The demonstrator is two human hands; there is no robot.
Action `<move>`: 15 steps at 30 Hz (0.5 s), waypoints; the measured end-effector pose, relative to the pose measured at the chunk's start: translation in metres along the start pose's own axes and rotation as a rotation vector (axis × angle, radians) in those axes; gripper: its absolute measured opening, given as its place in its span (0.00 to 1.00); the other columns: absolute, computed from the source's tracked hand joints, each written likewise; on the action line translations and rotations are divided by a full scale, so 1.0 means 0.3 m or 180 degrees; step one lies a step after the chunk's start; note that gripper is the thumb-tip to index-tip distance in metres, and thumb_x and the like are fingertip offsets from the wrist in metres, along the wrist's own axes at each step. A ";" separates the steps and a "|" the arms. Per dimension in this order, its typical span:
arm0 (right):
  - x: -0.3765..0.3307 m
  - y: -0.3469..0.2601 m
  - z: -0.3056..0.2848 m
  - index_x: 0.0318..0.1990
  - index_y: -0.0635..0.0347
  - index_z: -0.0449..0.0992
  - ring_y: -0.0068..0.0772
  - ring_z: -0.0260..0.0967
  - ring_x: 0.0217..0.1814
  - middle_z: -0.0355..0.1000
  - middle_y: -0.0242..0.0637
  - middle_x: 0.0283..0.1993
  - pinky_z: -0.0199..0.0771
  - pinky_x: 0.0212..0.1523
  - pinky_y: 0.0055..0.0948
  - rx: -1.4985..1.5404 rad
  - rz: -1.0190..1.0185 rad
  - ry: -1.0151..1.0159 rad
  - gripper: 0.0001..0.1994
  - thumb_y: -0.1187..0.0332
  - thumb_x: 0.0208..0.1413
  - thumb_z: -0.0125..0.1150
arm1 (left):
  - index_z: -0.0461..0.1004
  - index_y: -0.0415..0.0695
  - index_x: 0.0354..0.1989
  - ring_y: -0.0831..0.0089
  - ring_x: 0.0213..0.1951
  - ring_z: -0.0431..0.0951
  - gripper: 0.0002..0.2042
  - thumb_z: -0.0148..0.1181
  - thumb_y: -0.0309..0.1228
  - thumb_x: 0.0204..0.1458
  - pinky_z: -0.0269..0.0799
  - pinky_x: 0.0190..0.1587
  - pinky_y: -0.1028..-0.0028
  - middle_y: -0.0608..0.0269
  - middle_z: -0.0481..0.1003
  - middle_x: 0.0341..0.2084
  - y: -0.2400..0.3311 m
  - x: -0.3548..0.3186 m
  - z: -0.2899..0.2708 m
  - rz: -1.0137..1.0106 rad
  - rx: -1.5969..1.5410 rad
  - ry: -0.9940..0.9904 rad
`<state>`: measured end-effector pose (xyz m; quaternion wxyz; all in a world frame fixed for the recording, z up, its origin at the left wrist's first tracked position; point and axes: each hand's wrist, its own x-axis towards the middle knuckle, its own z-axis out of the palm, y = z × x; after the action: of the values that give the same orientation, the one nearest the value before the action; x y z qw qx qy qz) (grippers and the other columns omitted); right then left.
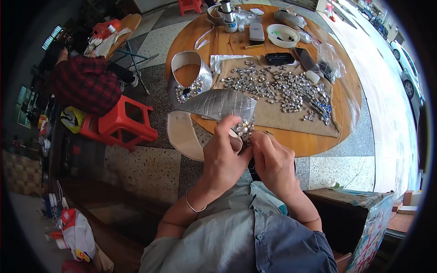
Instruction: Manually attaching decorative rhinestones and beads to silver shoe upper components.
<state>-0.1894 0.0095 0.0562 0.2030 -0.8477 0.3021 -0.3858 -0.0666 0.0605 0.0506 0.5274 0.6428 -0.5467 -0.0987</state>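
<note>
My left hand (pixel 221 157) is closed around the end of a curved silver band (pixel 223 103) with a beige lining, its thumb and fingers on either side of the edge. A cluster of clear and pearl-like stones (pixel 245 128) sits on the band beside my fingertips. Right against that cluster, my right hand (pixel 274 159) has its thumb and fingers pinched together; whatever is between them is too small to make out. Past the band, a second silver band (pixel 205 71) stands on the table's left edge, with blue and clear stones (pixel 187 91) on its front.
Many loose faceted stones (pixel 291 88) lie on a tan cloth (pixel 277 119) over the round wooden table (pixel 189 38). A phone (pixel 306 59), a black case (pixel 279 58), a white bowl (pixel 282 36) and thread spools (pixel 229 20) stand behind. A person (pixel 86 84) sits left, near red stools (pixel 127 120).
</note>
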 end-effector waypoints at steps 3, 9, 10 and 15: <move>0.028 0.000 -0.013 0.33 0.62 0.69 0.38 0.70 0.22 0.71 0.43 0.34 0.68 0.22 0.26 -0.0434 -0.0065 -0.0284 0.07 0.74 0.47 0.60 | 0.56 0.43 0.47 0.78 0.27 0.71 0.30 0.67 0.21 0.36 0.70 0.30 0.78 0.63 0.69 0.27 -0.001 0.000 -0.009 0.0310 0.0614 -0.0158; 0.020 -0.075 -0.062 0.40 0.65 0.64 0.24 0.61 0.10 0.69 0.38 0.33 0.67 0.17 0.21 0.3058 0.0292 0.0654 0.08 0.72 0.55 0.49 | 0.60 0.40 0.45 0.62 0.25 0.73 0.23 0.64 0.23 0.40 0.69 0.29 0.68 0.56 0.70 0.27 -0.106 0.042 -0.010 0.0598 0.0350 0.0802; 0.027 -0.071 -0.110 0.46 0.67 0.61 0.23 0.60 0.08 0.68 0.40 0.33 0.67 0.15 0.21 0.4003 0.0332 0.0751 0.12 0.72 0.56 0.45 | 0.59 0.40 0.45 0.64 0.28 0.73 0.24 0.64 0.23 0.40 0.69 0.29 0.68 0.55 0.69 0.29 -0.135 0.053 -0.038 0.0323 0.0249 0.1085; -0.153 0.204 -0.540 0.61 0.71 0.48 0.17 0.51 0.08 0.63 0.34 0.21 0.63 0.12 0.14 0.6510 0.1045 0.2306 0.23 0.70 0.60 0.37 | 0.54 0.39 0.47 0.70 0.36 0.71 0.27 0.64 0.22 0.40 0.70 0.33 0.72 0.52 0.64 0.37 -0.267 0.105 -0.231 0.0455 0.0913 0.2118</move>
<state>-0.3609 -0.0227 0.0971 0.7583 -0.0648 -0.0098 -0.6486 0.0422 0.0622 0.0311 0.5864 0.6673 -0.3971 0.2304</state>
